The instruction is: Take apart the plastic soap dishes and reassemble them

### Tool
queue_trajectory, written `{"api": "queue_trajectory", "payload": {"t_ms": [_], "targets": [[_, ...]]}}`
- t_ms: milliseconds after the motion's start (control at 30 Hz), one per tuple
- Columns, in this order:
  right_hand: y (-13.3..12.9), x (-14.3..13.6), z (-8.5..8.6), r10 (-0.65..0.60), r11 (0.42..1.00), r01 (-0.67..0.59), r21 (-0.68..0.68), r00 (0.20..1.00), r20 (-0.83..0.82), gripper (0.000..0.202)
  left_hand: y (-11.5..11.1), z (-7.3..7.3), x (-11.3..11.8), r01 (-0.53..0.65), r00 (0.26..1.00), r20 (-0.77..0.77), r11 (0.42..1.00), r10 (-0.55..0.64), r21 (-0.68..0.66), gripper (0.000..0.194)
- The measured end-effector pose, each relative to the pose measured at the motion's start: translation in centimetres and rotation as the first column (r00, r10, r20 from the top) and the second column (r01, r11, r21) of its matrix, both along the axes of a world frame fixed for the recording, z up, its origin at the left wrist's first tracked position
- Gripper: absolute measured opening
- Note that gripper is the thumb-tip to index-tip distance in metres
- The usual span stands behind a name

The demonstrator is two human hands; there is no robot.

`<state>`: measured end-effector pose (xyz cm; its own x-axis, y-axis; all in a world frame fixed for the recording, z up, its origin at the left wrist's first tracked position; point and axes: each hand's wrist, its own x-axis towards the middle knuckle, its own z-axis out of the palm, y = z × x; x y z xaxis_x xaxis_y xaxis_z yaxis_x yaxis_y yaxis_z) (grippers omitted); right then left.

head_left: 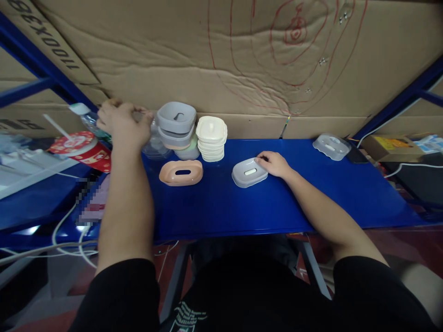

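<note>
Right hand (272, 164) is closed on the far right edge of the grey dish (244, 176), which is supported on the blue table (214, 207), right of the peach dish (166, 174). Left hand (123, 121) is positioned beside the grey stack (175, 123); whether anything is gripped there cannot clearly be told.

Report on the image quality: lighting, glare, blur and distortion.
Head view: bright glints on the blue metal at lower left, and the black shirt mostly lost in darkness; head view: left hand a little soft, perhaps from motion, gray dish at the right hand clearer; head view: wide-angle stretch toward the edges, blocky pixels over part of the pink item.
</note>
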<state>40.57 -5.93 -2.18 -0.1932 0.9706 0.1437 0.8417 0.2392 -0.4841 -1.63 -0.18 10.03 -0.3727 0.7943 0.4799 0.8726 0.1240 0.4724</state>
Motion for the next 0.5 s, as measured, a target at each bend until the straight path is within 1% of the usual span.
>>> {"api": "queue_trajectory", "payload": {"t_ms": [67,133,200,233,267,300,333,367,400,433,467,500], "targets": [[0.0,0.0,0.0,-0.002,1.0,0.002,-0.003,1.0,0.007,0.032,-0.2,0.1,-0.2,-0.005,1.0,0.03,0.997,0.002,0.083,0.032],[0.0,-0.1,0.1,-0.006,1.0,0.006,-0.005,1.0,0.017,0.033,-0.5,0.4,-0.7,0.01,1.0,0.022,0.984,-0.014,0.178,0.037],[0.0,-0.1,0.1,-0.009,1.0,0.01,-0.006,1.0,0.021,0.034,-1.0,0.5,-1.0,0.078,0.997,-0.013,0.96,-0.077,0.269,0.049],[0.0,-0.1,0.1,-0.009,1.0,0.009,-0.005,1.0,0.02,0.034,-1.4,0.5,-0.9,0.137,0.991,-0.045,0.934,-0.129,0.329,0.057],[0.0,-0.1,0.1,-0.008,1.0,0.008,-0.002,1.0,0.016,0.034,-2.0,0.3,-0.4,0.212,0.977,-0.089,0.891,-0.193,0.402,0.065],[0.0,0.0,0.1,-0.005,1.0,0.005,0.001,1.0,0.011,0.034,-2.7,0.0,0.4,0.294,0.956,-0.137,0.823,-0.261,0.485,0.07],[0.0,0.0,0.0,-0.002,1.0,0.002,0.003,1.0,0.005,0.035,-3.6,-0.6,1.6,0.382,0.923,-0.195,0.727,-0.332,0.57,0.073],[0.0,0.0,0.0,0.002,1.0,-0.002,0.003,1.0,0.0,0.035,-4.6,-1.4,3.2,0.45,0.886,-0.226,0.628,-0.406,0.635,0.069],[0.0,0.0,-0.1,0.007,1.0,-0.007,0.003,1.0,-0.005,0.035,-5.7,-2.4,5.1,0.481,0.85,-0.207,0.551,-0.485,0.682,0.06],[0.1,0.0,-0.3,0.009,1.0,-0.009,0.009,1.0,-0.013,0.036,-7.0,-3.5,7.1,0.494,0.804,-0.157,0.497,-0.573,0.713,0.05],[0.1,0.1,-0.4,0.006,1.0,-0.006,0.024,1.0,-0.028,0.037,-8.1,-4.7,9.2,0.499,0.738,-0.083,0.458,-0.669,0.736,0.043],[0.2,0.1,-0.5,0.001,0.999,0.001,0.048,0.999,-0.051,0.041,-9.2,-5.8,11.1,0.525,0.65,0.004,0.453,-0.759,0.72,0.039]]}}
